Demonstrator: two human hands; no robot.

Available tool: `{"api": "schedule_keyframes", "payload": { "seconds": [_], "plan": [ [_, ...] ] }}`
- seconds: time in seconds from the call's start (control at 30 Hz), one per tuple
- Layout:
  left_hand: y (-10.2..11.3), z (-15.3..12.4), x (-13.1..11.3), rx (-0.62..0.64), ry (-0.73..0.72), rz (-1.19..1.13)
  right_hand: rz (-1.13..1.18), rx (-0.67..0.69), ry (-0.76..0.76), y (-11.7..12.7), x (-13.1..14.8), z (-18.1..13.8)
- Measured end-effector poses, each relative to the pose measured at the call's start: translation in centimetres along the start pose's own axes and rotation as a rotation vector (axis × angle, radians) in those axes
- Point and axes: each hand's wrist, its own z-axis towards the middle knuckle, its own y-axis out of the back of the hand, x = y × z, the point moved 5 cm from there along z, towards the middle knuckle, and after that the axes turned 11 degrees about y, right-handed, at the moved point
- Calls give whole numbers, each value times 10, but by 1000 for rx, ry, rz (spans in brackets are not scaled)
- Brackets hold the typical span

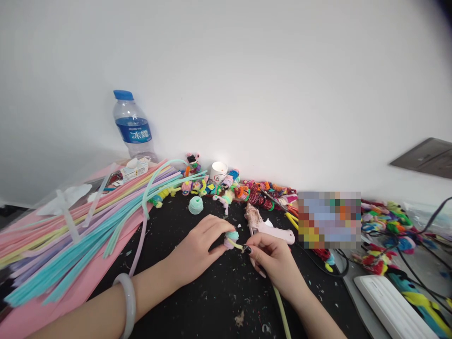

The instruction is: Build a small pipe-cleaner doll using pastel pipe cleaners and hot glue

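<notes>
My left hand (203,240) pinches a small figure of coiled pipe cleaner (231,239), mint at the top and lilac below. A pale yellow pipe cleaner (236,245) lies across it, and my right hand (270,256) grips that strip between thumb and fingers, just right of the figure. A longer yellow-green length (281,310) trails from beneath my right hand towards the front edge. Just behind this hand lies a pale pink glue gun (277,231), its nozzle end smeared brown. A separate mint coil (196,205) sits on the black tabletop (208,306) beyond my left hand.
Bundles of pastel pipe cleaners (116,226) cover the left side on pink sheets. A water bottle (132,125) and a paper cup (219,172) stand near the wall. Finished colourful figures (257,193) line the back. Cables and a white ribbed device (391,301) lie right.
</notes>
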Motion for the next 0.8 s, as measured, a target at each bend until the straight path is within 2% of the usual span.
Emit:
{"api": "schedule_keyframes", "payload": {
  "seconds": [0.13,0.3,0.47,0.8],
  "plan": [
    [-1,0,-4,20,-40,11,-55,10,-27,-1,-1,0],
    [-2,-1,-2,22,-7,47,-121,4,-24,1,-2,0],
    [-8,-2,6,71,126,-6,-180,-21,29,3,1,0],
    [-10,-3,10,93,373,-307,-362,-79,185,2,14,0]
  ]
}}
